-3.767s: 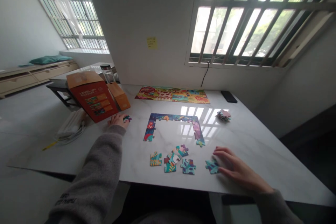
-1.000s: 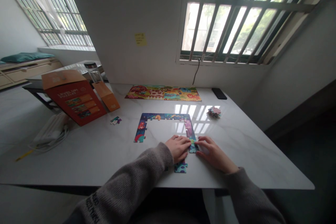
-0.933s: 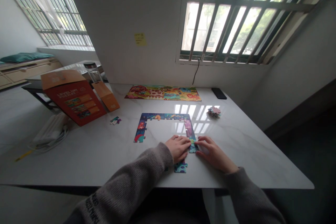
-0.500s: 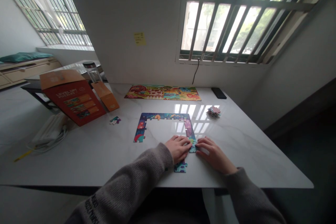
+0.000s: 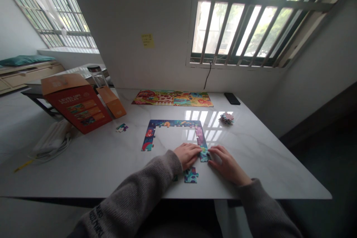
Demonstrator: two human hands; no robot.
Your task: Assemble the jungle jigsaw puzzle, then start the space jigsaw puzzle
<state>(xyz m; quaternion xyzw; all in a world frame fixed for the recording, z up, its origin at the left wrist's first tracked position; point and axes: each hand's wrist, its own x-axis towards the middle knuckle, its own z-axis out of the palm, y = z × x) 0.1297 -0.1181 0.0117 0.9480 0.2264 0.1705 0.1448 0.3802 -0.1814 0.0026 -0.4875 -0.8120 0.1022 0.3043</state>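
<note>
A partly joined jigsaw puzzle frame (image 5: pixel 173 122) with an undersea picture lies on the table, its near side open. At the lower end of its right side sits a teal puzzle piece (image 5: pixel 205 156). My left hand (image 5: pixel 187 155) rests flat with its fingers stretched out, fingertips at this piece's left edge. From the other side, my right hand (image 5: pixel 227 165) touches the piece's right edge, thumb and fingers apart. Just below my left hand lies a loose blue-and-purple puzzle piece (image 5: pixel 191 176). A dark green piece (image 5: pixel 175 178) is mostly hidden by my left sleeve.
A stack of puzzle pieces (image 5: pixel 227 118) stands to the right, with a phone (image 5: pixel 232 99) behind it. A finished puzzle strip (image 5: pixel 173 98) lies along the wall. Leftward are loose pieces (image 5: pixel 122 128), a red puzzle box (image 5: pixel 80 106), an orange box (image 5: pixel 112 102) and a white cable (image 5: pixel 55 152).
My left hand has drawn back slightly to the left and up, uncovering more of the teal piece and the loose piece below. My right hand stays almost still.
</note>
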